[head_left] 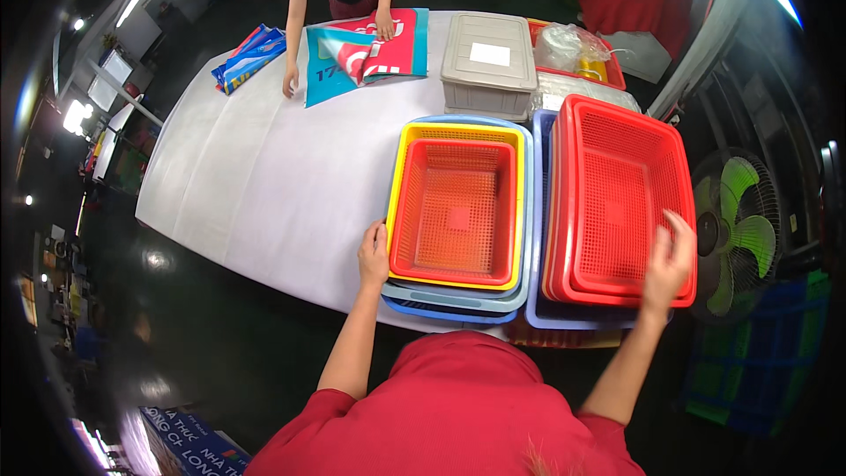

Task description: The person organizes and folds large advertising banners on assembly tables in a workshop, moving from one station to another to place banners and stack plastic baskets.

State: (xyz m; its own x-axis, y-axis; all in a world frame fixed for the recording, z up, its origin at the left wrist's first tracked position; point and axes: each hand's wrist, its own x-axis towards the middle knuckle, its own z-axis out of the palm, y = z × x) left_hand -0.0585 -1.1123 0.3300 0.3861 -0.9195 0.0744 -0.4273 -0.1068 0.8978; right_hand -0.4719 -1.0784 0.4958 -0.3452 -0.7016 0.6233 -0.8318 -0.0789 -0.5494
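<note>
In front of me stands a stack of plastic baskets, with a small red basket (459, 211) nested in a yellow basket (398, 203), and light blue and blue baskets (467, 300) beneath. My left hand (373, 253) is at the stack's left side, its fingers bent against the yellow rim. To the right is a second stack of larger red baskets (617, 203) inside a bluish-purple basket (539, 282). Over the top red basket's right wall is my right hand (670, 260), fingers apart and slightly blurred; whether it touches the rim is unclear.
Beyond the stacks sit a lidded grey bin (490, 53) and a red crate (608, 70) with plastic-wrapped items. Across the white-covered table (291, 176), another person handles a printed teal and red sheet (388, 44). A folded blue sheet (251, 57) lies nearby. A fan (736, 229) stands right.
</note>
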